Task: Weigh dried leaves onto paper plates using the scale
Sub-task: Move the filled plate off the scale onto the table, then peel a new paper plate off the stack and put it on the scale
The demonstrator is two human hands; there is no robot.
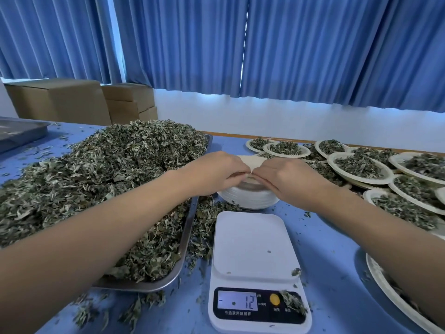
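Dried leaves point(101, 179) lie close to you: a clump point(292, 303) on the front panel of the scale point(252, 249), whose display point(237, 301) reads 12. The main heap fills the metal tray point(186, 237) at yr left, w/ crumbs spilled on the blue table point(325, 237). Just beyond the scale is a stack of paper plates point(248, 198). Yr left hand point(216, 172) & right hand point(286, 175) meet over it, fingertips of both pinching the top plate point(250, 161). Filled plates point(360, 167) overlap on the right. Far back: cardboard boxes point(60, 100), blue curtains point(192, 44).
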